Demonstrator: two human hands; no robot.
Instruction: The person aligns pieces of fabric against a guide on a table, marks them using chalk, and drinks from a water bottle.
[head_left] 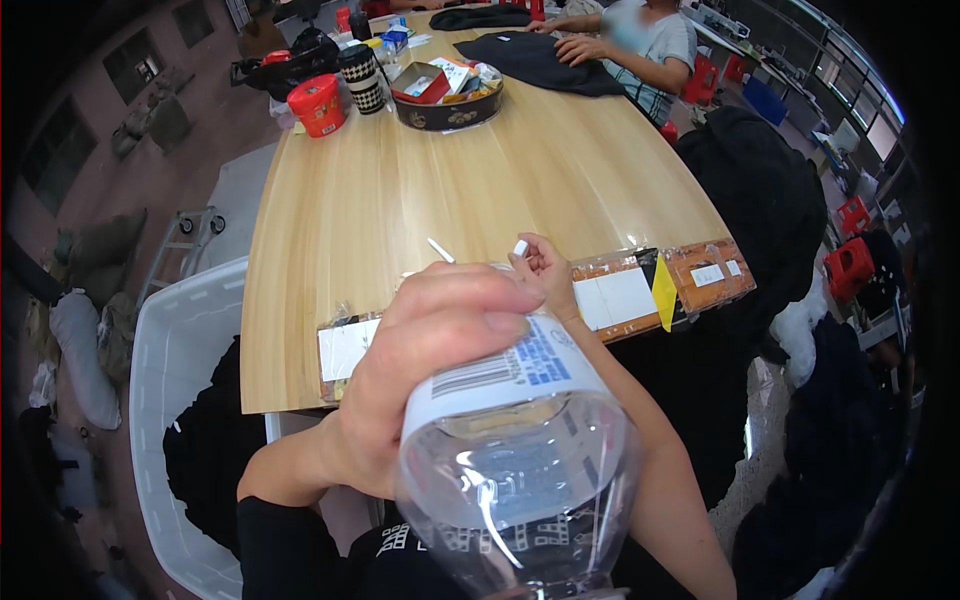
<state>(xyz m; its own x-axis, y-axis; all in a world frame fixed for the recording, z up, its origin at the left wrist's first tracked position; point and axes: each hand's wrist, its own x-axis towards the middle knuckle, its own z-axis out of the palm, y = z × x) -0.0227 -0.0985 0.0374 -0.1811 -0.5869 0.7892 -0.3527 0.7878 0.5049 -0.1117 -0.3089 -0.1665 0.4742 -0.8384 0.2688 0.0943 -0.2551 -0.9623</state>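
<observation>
Close to the camera, a clear plastic bottle [520,470] with a white printed label tilts so that its narrowing end points toward me. My left hand [430,340] is wrapped round the label part. Beyond it, my right hand [548,270] pinches a small white piece that looks like a bottle cap [521,248], above the near part of the wooden table [450,190]. A thin white stick [440,250] lies on the tabletop just left of that hand. The bottle and left hand hide part of the table's near edge.
A white tub [190,310] with black cloth [215,450] stands at left. Farther along the table are a red tub [317,106], a patterned cup [361,80] and a dark round tin [450,115]. Another person [650,60] handles dark cloth [540,65]. Black fabric [755,190] heaps at right.
</observation>
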